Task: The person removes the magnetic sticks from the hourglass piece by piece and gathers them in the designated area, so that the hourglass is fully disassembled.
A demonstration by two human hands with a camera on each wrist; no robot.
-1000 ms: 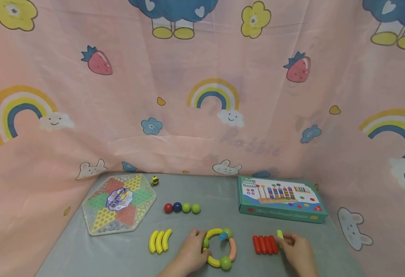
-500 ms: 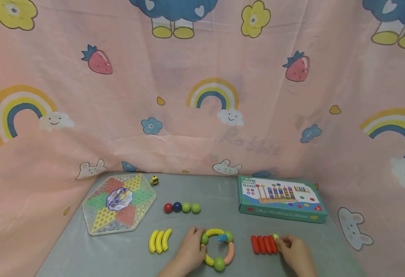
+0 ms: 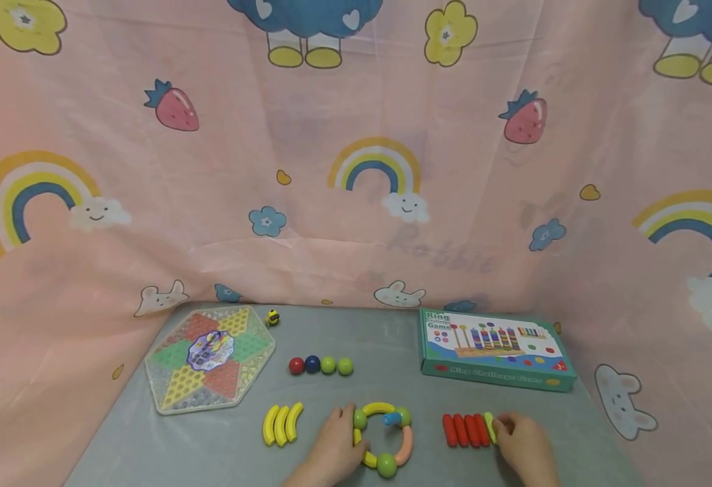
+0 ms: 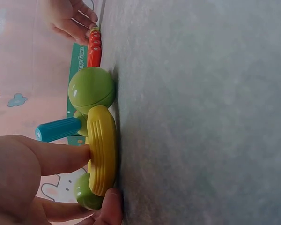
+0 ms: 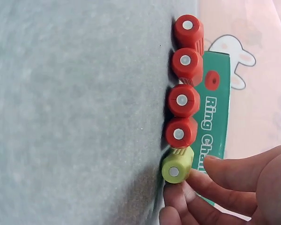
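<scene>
My left hand [image 3: 334,443] grips the left side of a ring of toy building rods and balls [image 3: 378,408] on the table. Green balls [image 3: 387,465] join its yellow curved rods [image 4: 103,150] and an orange one [image 3: 405,446]. A blue rod [image 4: 58,129] sticks up from one ball. On the right, the fingers of my right hand [image 3: 525,443] touch a yellow-green rod [image 5: 176,166]; in the right wrist view the thumb stands slightly off it. That rod lies at the right end of a row of several red rods [image 3: 466,431], white discs in their ends.
Several yellow curved rods [image 3: 280,425] lie left of my left hand. Behind are a row of balls [image 3: 328,365], a hexagonal game board [image 3: 173,365], a tiny bee-like toy [image 3: 272,317] and a green Ring Challenge Game box [image 3: 495,352]. A pink printed cloth [image 3: 356,257] hangs behind the table.
My right hand has laid the yellow-green rod down beside the red ones, and its thumb is now off it. My left hand has turned the ring slightly and shifted it a little left.
</scene>
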